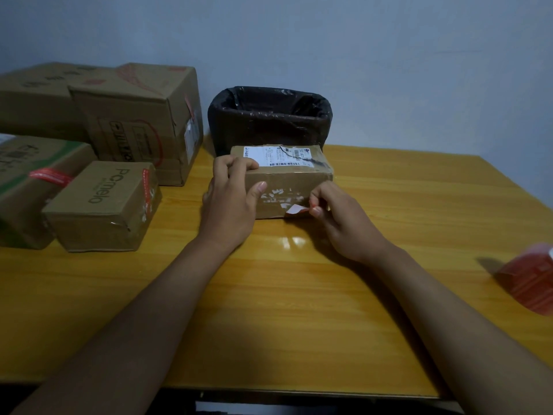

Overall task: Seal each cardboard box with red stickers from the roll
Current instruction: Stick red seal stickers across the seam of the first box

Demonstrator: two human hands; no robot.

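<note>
A small brown box (pixel 287 181) lies flat on the bench, closed, a white shipping label on its top and torn white paper scraps on its near face. A sticker (pixel 296 209), red with its white back showing, sits at the near face's lower edge, partly lifted. The red sticker roll (pixel 531 280) lies well right of the box, at the frame's edge. Left of the box stand four more cardboard boxes: a Pomelo box (pixel 103 205) with a red strip on its top, a green-edged box (pixel 27 187) bearing a red sticker, a tall box (pixel 140 121) and, behind, a wide box (pixel 33 97).
</note>
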